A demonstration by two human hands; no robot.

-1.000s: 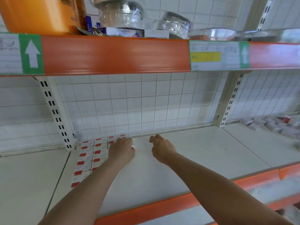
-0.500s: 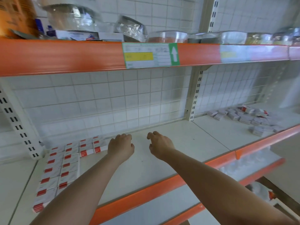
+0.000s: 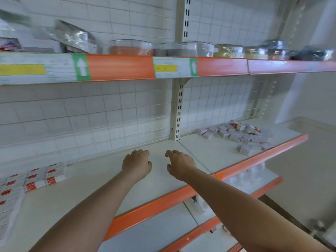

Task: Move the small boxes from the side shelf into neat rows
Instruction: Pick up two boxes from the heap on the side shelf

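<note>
Both hands are out over the white shelf (image 3: 163, 180), side by side, palms down, holding nothing. Left hand (image 3: 136, 163): fingers loosely curled, tips just above or on the shelf surface — cannot tell which. Right hand (image 3: 180, 164): same pose, fingers loosely bent, thumb tucked below. A small gap separates the two hands.

Small boxes sit in two groups:
- Neat rows (image 3: 31, 180) at the far left of the same shelf bay (white boxes with red labels, lying flat, edges touching), well apart from the left hand.
- Loose pile (image 3: 238, 135) on the next bay to the right, past the slotted upright (image 3: 179, 110) — boxes jumbled at mixed angles, some stacked on others. One box (image 3: 244, 149) lies at the near edge of the pile, close to the orange shelf lip (image 3: 263, 157). The pile is well apart from the right hand.

The upper shelf (image 3: 120, 67) has an orange front strip with white price labels (image 3: 36, 69) carrying green arrow tags. On it are clear plastic tubs (image 3: 131, 47) and wrapped items, too blurred to identify. Behind is a wire grid back panel (image 3: 91, 115) over white tile. Lower shelves below hold blurred white items (image 3: 243, 177).
</note>
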